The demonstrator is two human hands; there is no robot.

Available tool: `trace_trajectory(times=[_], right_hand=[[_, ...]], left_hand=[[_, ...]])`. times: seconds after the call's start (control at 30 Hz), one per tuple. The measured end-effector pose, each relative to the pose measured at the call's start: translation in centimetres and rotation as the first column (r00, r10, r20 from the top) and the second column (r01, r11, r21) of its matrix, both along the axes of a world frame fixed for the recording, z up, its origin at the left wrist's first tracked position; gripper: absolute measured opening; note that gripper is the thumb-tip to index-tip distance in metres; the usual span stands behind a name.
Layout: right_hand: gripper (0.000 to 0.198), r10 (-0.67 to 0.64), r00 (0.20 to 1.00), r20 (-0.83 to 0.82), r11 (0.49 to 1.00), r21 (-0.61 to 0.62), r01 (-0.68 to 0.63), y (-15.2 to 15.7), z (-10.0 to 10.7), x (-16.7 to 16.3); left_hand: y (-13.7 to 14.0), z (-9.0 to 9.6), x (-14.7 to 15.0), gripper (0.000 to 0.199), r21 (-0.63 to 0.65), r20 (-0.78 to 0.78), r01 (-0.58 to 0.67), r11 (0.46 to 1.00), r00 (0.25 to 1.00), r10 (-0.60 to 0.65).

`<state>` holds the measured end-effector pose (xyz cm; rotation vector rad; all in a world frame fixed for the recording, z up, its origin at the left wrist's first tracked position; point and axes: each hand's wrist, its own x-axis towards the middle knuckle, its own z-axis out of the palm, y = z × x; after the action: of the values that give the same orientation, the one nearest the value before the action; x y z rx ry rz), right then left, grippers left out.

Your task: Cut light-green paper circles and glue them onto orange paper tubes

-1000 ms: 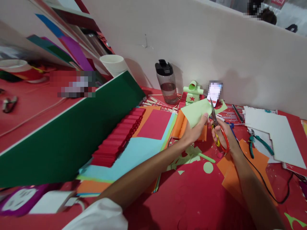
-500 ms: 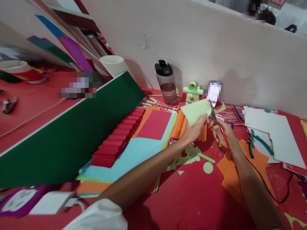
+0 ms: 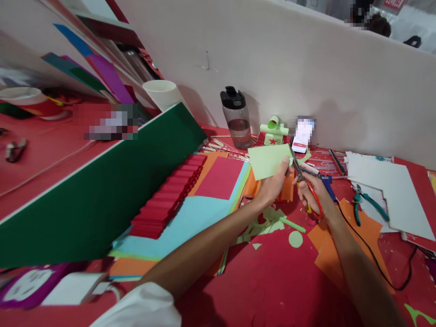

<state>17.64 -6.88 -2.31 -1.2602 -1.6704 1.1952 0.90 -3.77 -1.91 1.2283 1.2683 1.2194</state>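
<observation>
My left hand (image 3: 275,182) pinches a pale green sheet of paper (image 3: 267,160) at its right side, thumb on top. In my right hand (image 3: 310,193) is a pair of scissors (image 3: 317,205) with red and yellow handles. The blades point up and away at the paper's right edge; whether they are parted is hard to see. Beneath my hands lie orange folded paper (image 3: 252,185) and light green paper scraps (image 3: 264,227). Behind the sheet stands a light green paper model (image 3: 273,131) with a red star.
A bottle (image 3: 235,120) and a phone (image 3: 303,136) stand by the white wall. Coloured sheets (image 3: 190,218) carry a red pleated paper strip (image 3: 170,195) beside a green divider (image 3: 102,190). Right of my hands are a blue glue gun (image 3: 327,185), cutting pliers (image 3: 373,204) and white board (image 3: 398,186).
The green sheet has turned and shifted left, now showing flatter towards me. Both hands moved slightly left, the scissors still at the paper's right edge.
</observation>
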Motion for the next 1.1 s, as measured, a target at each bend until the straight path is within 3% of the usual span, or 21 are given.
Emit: trace_trajectory(times=[0.2, 0.53, 0.7, 1.1], right_hand=[[0.066, 0.018, 1.0, -0.011, 1.0, 0.019, -0.018, -0.1, -0.1, -0.1], [0.077, 0.071, 0.988, -0.134, 0.996, -0.046, -0.078, 0.0, -0.5, -0.1], [0.077, 0.095, 0.988, -0.119, 0.995, -0.032, -0.1, -0.1, -0.5, -0.1], [0.079, 0.096, 0.983, -0.158, 0.994, -0.028, -0.101, -0.1, -0.5, -0.4]], left_hand=[[0.1, -0.2, 0.0, 0.049, 0.0, 0.032, 0.036, 0.999, 0.999, -0.036], [0.2, -0.4, -0.2, 0.052, 0.059, 0.026, 0.004, 0.998, 1.0, -0.006], [0.6, -0.4, -0.4, 0.056, 0.054, -0.024, -0.036, 0.998, 0.999, 0.038], [0.5, -0.3, -0.6, 0.058, 0.066, -0.038, 0.05, 0.997, 0.998, -0.047]])
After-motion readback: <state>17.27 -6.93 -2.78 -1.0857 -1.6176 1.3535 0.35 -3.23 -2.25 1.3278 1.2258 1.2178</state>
